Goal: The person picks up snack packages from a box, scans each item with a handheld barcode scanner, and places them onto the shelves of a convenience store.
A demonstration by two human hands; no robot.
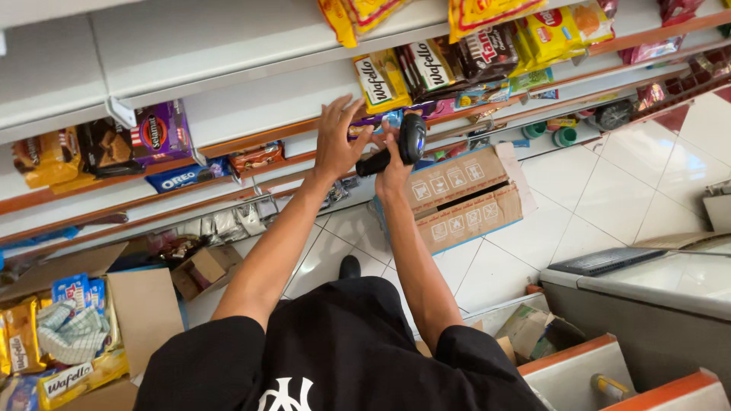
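— Scanner [396, 151] first: where is it?

— In the right hand [393, 169], fingers wrapped around its black grip, the round head tipped up toward the shelf [251, 114]. It sits just in front of the shelf edge, above the floor [609, 198].

— And the left hand [335, 141]?

— Fingers spread and apart, holding nothing, raised beside the scanner near the small purple pack [377, 122] on the shelf edge. I can't tell whether it touches the pack or only hovers there.

— How would you do this well?

— I'd judge the head should face the pack squarely, with the free hand steadying or turning the pack so its flat side shows. Keep the wrist still; a tilted head likely misses.

— Anything close by to mind?

— Nearest, an open box [84, 335] of snack packs at lower left, and a grey counter [655, 297] at lower right. Further out, a cardboard carton [464, 198] stands on the floor under the right forearm, just beside the shelf base. Beyond that, yellow wafer packs [381, 80] lean out from the upper shelf.
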